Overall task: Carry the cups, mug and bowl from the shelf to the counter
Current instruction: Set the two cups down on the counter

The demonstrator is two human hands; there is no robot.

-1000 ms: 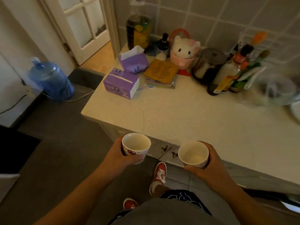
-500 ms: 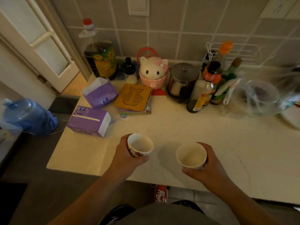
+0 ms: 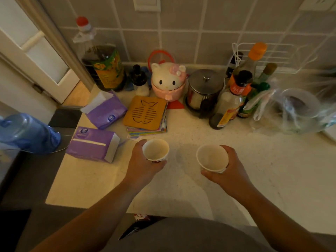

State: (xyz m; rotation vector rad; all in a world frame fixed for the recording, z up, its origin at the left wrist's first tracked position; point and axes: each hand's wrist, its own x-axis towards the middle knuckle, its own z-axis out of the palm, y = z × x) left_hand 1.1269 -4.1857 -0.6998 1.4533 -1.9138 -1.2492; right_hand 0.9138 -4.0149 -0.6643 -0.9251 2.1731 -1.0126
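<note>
- Over the bare middle of the counter [image 3: 181,188], two cups are held side by side, mouths up, long axes upright.
- Left hand [image 3: 141,167] is wrapped around the printed cup [image 3: 155,149], near the tissue box [image 3: 92,144].
- Right hand [image 3: 230,167] is wrapped around the plain cup [image 3: 211,158].
- Free counter lies straight below both, so a downward move is judged enough; neither hand is nearer.

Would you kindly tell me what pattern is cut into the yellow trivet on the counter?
A fish-skeleton outline, cut into the yellow trivet; the head view shows it clearly.
</note>
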